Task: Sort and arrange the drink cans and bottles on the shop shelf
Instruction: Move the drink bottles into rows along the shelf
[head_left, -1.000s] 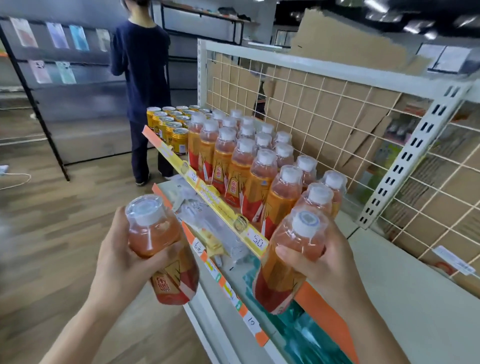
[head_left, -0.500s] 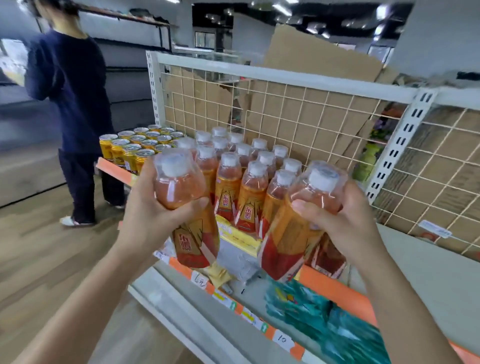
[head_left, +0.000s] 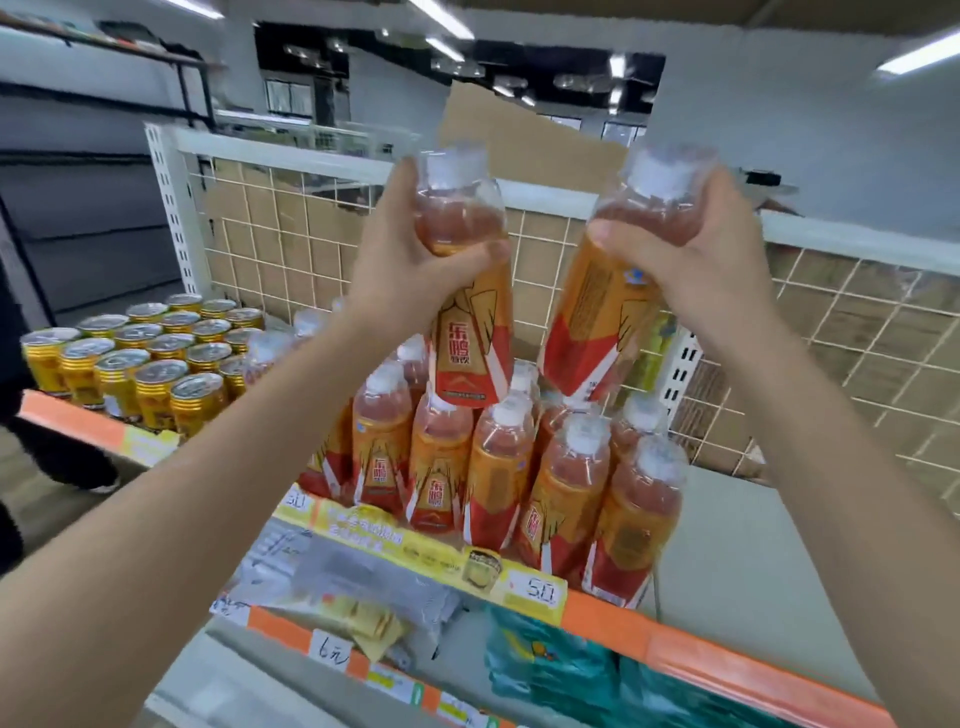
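Orange bottles, one per hand: left fingers (head_left: 457, 260) & right fingers (head_left: 618, 234) clamped round necks, caps blurred.

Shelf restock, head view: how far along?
Done: gold cans stand grouped at the shelf's left end, and bottles stand packed in rows beside them. In hand: the left hand and right hand each hold one bottle, the left bottle and the right bottle, raised above the rows. Left: set both down; bare shelf remains right of the rows.
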